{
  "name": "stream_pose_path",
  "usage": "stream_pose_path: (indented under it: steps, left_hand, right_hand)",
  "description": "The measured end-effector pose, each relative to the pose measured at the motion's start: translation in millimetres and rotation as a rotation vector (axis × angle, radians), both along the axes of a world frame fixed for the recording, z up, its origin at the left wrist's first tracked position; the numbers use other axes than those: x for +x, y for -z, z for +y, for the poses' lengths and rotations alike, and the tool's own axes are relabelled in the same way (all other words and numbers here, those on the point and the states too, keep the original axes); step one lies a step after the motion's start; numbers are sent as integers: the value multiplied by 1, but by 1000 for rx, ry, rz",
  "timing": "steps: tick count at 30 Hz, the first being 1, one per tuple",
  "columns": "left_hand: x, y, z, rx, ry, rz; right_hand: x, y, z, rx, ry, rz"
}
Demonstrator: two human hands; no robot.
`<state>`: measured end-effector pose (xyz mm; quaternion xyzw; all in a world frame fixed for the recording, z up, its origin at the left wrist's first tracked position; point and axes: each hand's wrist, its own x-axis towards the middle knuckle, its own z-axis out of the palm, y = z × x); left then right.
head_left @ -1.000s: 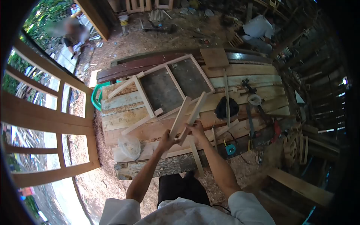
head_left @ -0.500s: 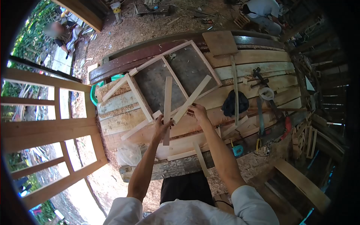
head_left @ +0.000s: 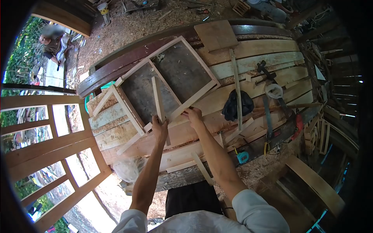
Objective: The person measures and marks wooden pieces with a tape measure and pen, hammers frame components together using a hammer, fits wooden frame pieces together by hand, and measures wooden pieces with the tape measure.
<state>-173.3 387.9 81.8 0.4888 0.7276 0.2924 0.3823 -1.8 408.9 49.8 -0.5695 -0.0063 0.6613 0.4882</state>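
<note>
A narrow wooden strip slants up from my left hand, whose fingers are wrapped round its lower part. My right hand pinches a second strip, which lies along the lower edge of a wooden frame. The lower-left end of this second strip is close to my left hand. The frame has one crossbar and rests tilted on the plank table. Near its left corner, two more wood pieces meet at an angle.
Right of the frame are a black cloth, a long strip, a metal clamp and a teal tape measure. A plastic bag sits at the front left. A person sits at the far left; another is at the back.
Both hands have moved up and away from me over the table. The right strip has swung down to lie along the frame's lower edge, and the left strip now leans slightly left.
</note>
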Motion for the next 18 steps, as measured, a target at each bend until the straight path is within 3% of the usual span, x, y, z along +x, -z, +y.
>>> stream_pose_path:
  steps: [6, 8, 16, 18]
  left_hand:
    - [-1, 16, 16, -5, -73, 54]
    - [-3, 28, 19, 74, 29, 108]
    - [-13, 6, 24, 45, 22, -22]
    - [-8, -20, 25, 42, -59, -250]
  right_hand:
    - [-12, 17, 7, -10, 132, 63]
    - [-3, 25, 7, -102, 2, -98]
    - [10, 14, -17, -200, -194, -216]
    - [4, -2, -17, -70, -389, -308]
